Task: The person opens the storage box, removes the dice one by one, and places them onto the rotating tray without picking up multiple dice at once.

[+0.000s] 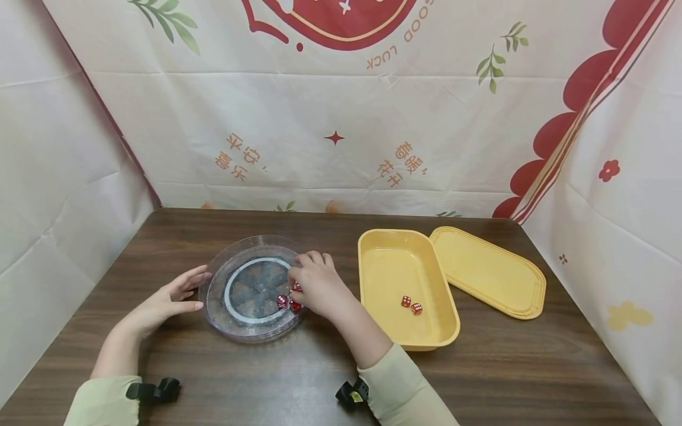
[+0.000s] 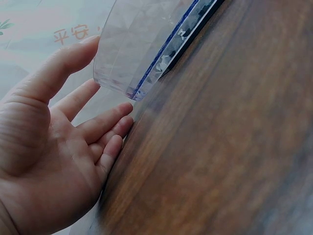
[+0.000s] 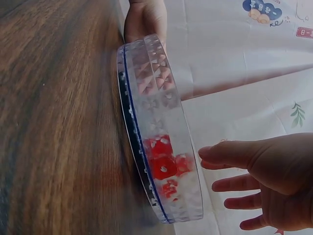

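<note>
A round clear plastic tray (image 1: 269, 335) with a faceted wall stands on the table. My left hand (image 1: 165, 302) is at its left side, thumb and fingers loosely spread; in the left wrist view, the thumb and index fingertips are close to the wall (image 2: 132, 54). My right hand (image 1: 322, 287) hovers over the right rim with fingers pointing down. Several red dice (image 1: 282, 302) with white dots are clustered inside, below that hand. Through the wall, the right wrist view shows one blurred die (image 3: 185, 164) above the others, just beneath the right thumb and index finger, apparently apart from them.
Right of the tray stands a yellow plastic box (image 1: 396, 260) with two red dice (image 1: 411, 305) inside. Its matching yellow lid (image 1: 490, 272) lies to the right, against the box. A printed cloth (image 1: 335, 106) hangs behind the dark wooden table (image 1: 256, 384).
</note>
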The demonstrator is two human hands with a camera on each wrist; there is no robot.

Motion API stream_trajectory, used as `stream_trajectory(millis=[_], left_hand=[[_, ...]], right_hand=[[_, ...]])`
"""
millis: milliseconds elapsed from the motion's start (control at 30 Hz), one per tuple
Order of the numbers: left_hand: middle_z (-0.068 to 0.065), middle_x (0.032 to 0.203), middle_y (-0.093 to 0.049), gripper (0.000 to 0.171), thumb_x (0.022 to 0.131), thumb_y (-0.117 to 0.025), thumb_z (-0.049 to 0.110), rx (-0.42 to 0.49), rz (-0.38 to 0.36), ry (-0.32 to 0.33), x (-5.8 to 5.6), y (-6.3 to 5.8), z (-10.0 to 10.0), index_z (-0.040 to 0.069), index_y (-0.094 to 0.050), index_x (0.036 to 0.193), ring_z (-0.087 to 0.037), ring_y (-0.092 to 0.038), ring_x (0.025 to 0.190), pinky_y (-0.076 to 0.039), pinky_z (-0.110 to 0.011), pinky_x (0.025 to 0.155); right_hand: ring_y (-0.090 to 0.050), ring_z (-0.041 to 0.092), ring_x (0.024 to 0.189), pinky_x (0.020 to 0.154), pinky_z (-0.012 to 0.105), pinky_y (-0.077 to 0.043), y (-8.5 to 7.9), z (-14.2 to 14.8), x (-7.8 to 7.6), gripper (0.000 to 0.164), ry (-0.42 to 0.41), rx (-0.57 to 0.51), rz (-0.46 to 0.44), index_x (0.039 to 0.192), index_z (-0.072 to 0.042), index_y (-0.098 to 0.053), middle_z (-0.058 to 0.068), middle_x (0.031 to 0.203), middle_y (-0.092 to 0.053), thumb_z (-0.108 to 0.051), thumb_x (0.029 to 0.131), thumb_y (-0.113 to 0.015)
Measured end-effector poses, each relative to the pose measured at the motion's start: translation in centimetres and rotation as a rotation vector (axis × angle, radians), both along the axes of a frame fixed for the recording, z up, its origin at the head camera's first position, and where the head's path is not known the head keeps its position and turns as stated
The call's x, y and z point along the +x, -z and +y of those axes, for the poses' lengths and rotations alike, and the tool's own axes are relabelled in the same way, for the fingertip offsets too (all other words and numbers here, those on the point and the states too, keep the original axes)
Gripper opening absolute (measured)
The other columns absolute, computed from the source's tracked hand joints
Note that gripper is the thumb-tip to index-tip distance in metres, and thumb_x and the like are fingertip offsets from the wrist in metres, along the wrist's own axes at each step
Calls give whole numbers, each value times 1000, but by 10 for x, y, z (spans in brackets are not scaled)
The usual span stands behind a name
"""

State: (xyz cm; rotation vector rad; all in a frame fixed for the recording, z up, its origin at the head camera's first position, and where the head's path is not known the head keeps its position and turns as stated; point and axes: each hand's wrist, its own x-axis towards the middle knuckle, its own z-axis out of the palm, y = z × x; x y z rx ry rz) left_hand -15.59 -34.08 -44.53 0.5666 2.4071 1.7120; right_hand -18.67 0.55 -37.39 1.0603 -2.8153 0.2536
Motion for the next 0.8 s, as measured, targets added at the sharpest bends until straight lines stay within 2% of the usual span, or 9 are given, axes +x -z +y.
stream_trajectory(millis=[333,800], left_hand=[[-31,143,-35,69,89,-62,-1,1,3,1,0,0,0,0,-26,148,7,-37,124,-29,-12,93],[-28,144,-36,69,89,-62,-1,5,-2,4,-1,1,-1,0,-26,148,7,-37,124,-29,-11,93]], right_hand=[[-40,30,124,101,50,-28,-3,3,1,19,11,-2,-57,98,-20,-72,9,129,-55,-32,84,-75],[-41,30,124,101,52,-28,-21,14,12,19,-6,-21,-60,99,-19,-71,10,128,-55,-30,84,-74]])
